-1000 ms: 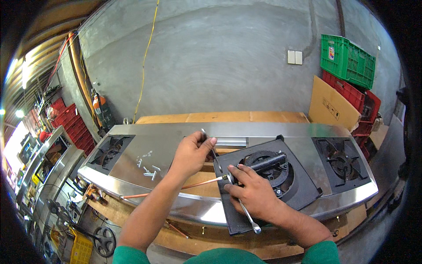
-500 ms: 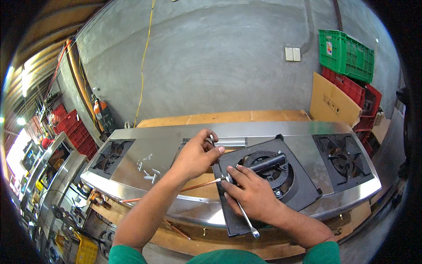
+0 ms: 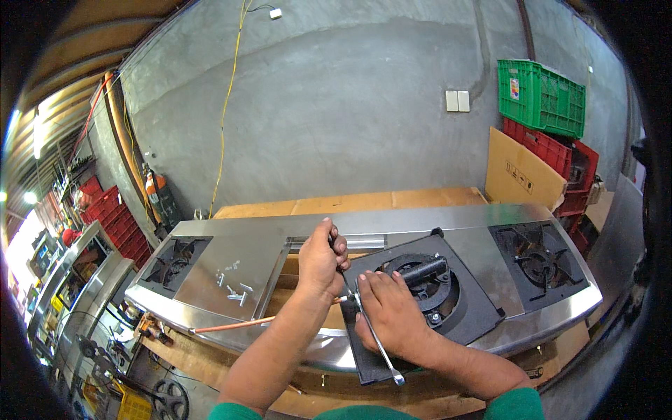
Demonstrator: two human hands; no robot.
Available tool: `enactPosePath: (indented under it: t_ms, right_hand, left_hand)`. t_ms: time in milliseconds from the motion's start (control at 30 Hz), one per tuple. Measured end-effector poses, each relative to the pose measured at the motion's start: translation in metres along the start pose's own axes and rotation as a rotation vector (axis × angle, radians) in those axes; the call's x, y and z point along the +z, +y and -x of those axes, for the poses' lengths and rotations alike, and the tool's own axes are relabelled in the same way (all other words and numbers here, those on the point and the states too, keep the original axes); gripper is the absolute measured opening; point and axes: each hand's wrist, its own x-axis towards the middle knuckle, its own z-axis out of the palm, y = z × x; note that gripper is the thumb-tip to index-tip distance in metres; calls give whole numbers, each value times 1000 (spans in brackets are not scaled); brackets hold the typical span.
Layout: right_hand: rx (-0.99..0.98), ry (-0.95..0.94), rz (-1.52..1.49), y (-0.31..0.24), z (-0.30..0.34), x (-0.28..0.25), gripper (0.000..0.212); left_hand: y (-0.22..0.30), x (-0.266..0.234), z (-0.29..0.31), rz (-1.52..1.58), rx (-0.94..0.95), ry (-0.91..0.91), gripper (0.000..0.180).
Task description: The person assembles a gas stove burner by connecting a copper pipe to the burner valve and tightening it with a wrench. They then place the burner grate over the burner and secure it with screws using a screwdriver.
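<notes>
A: Spanner (image 3: 376, 339), slim chrome one, lies slantwise across the black burner plate (image 3: 427, 308), head up by the copper tube (image 3: 234, 325), tail reaching the plate's near edge.

B: Who's got it?

A: R hand (image 3: 388, 315) lies flat over it, palm down, fingers spread toward the burner ring (image 3: 425, 283). Pressing or gripping? Can't tell, the shaft just passes under the palm.

B: And the L hand (image 3: 320, 260)?

A: Curled into a fist round a dark tool handle (image 3: 334, 241), thumb side up, right at the plate's far-left corner. Closed tight on it. Tip hidden behind the fist.

B: Where's the plate sit?

A: Skewed in the middle opening of the long stainless stove top (image 3: 420, 224), near corner hanging over the front edge. Black cylinder (image 3: 423, 270) lying across the burner ring.

B: Rest of the top?

A: Left burner (image 3: 170, 260) at the L end, right burner (image 3: 537, 256) at the R end. Few small screws (image 3: 234, 290) loose on the steel panel near the left burner. Copper tube runs along the front edge from the L, ends between the two hands.

B: Behind?

A: Wooden bench (image 3: 350, 203) under the far edge, grey wall, green crate (image 3: 540, 96) on red crates (image 3: 553, 150) far R, cardboard sheet (image 3: 521, 175) leaning there.
</notes>
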Motion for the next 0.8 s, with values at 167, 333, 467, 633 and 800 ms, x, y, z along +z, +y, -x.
enactPosePath:
  t_ms: [167, 333, 467, 633, 800]
  right_hand:
    - [2, -18, -8, 0, -1, -3, 61]
    - [10, -6, 21, -2, -3, -5, 59]
    - [7, -5, 17, -2, -4, -4, 59]
    - [14, 0, 8, 0, -6, -3, 59]
    - [0, -62, -13, 2, -4, -4, 57]
  left_hand:
    - [-4, 12, 6, -72, 77, 45, 29]
    - [-10, 16, 10, -109, 185, 45, 31]
    - [-13, 14, 14, -163, 254, 28, 30]
    - [-22, 16, 24, -327, 444, -72, 34]
    - [-28, 7, 46, -462, 593, -243, 35]
